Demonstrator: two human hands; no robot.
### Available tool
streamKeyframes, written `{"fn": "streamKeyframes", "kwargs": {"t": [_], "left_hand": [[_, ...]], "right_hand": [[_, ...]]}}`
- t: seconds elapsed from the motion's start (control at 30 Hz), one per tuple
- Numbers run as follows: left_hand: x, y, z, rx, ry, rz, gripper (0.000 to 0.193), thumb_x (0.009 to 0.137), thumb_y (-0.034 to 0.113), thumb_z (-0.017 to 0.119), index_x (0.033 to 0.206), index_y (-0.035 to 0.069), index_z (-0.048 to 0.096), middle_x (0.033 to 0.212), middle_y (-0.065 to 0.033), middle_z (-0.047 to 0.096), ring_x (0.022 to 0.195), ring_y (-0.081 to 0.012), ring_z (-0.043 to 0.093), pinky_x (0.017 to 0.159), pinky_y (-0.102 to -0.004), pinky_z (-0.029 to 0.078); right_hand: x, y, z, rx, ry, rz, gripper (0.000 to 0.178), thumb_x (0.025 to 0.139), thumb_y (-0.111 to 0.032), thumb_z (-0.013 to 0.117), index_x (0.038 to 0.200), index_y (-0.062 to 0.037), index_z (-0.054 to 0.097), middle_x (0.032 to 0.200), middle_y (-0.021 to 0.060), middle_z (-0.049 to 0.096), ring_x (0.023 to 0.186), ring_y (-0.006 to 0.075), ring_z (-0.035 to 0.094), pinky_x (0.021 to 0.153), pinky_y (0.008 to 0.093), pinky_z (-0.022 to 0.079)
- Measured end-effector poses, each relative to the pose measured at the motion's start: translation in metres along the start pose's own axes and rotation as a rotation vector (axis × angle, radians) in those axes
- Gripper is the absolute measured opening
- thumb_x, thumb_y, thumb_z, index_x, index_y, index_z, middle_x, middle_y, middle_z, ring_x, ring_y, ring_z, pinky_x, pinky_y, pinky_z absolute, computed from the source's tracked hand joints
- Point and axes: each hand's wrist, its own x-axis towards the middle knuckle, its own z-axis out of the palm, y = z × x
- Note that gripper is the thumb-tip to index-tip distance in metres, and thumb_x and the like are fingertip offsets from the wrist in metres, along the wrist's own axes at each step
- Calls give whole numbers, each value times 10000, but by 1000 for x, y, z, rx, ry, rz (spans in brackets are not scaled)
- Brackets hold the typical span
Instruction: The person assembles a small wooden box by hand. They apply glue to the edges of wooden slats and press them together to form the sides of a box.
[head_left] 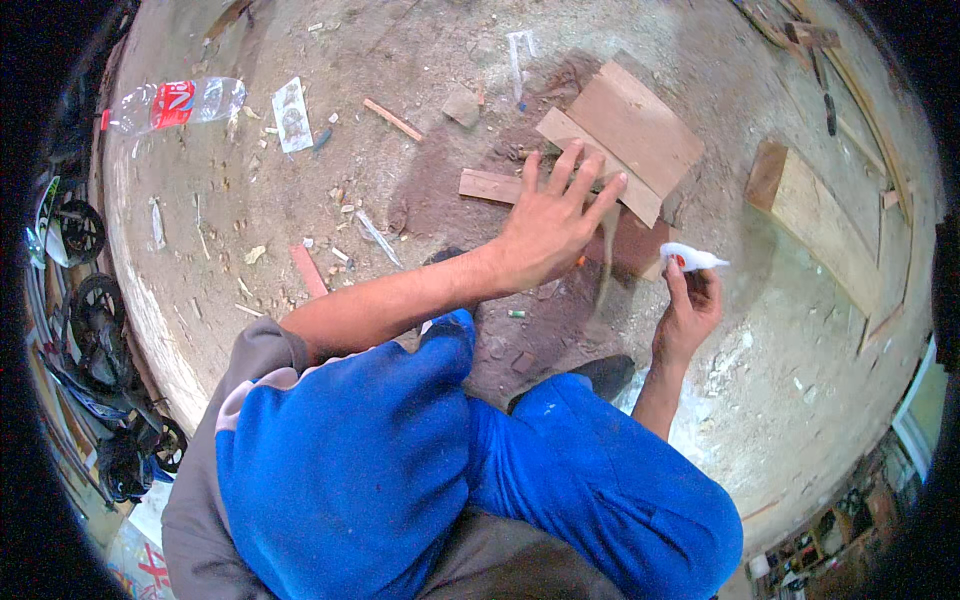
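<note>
My left hand [556,222] reaches over pieces of thin wood with its fingers spread. Its fingertips lie at the near edge of a narrow wooden strip [592,162], which runs along a flat, roughly square board [640,125]. Under and beside the hand, another wooden strip [489,186] sticks out to the left, and a darker reddish-brown board [637,249] shows to the right. My palm hides part of these pieces. In my right hand [690,305], closed between thumb and fingers, is a small white glue bottle [690,257], its pointed nozzle turned to the right.
A thick wooden block [815,225] lies on the right, with a hammer [811,36] beyond it. At the far left lies a plastic bottle [175,104] near a printed paper slip [292,115]. Wood scraps litter the dirt floor. Toy motorbikes [100,320] stand along the left edge.
</note>
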Motion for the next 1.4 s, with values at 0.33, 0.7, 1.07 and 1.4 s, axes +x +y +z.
{"fn": "streamKeyframes", "kwargs": {"t": [0.33,0.7,1.07,1.4], "left_hand": [[-1,-9,4,9,67,-3,919,771,303,809,1589,228,399,1567,-129,369,1485,-366,311,1120,-675,284],[-3,-10,-2,7,-3,-18,998,747,223,819,1621,243,336,1592,-110,339,1502,-390,268,1154,-667,253],[-3,-11,2,-48,27,-39,1036,692,192,859,1602,175,365,1594,-147,322,1499,-436,259,1165,-657,271],[0,-10,-4,-50,-3,-10,974,719,165,843,1586,226,403,1581,-175,319,1487,-465,260,1180,-630,287]], "right_hand": [[11,2,13,43,25,39,264,912,-14,778,1152,19,673,1064,85,717,966,148,674,878,299,533],[3,-9,50,124,42,11,260,927,-12,766,1157,2,647,1036,69,731,892,109,688,758,239,552],[-3,3,60,185,77,-70,275,934,30,742,1172,21,604,1117,107,713,954,135,695,823,254,573],[-6,3,58,202,72,-42,277,951,13,726,1193,37,593,1141,122,709,1032,162,691,905,287,568]]}}
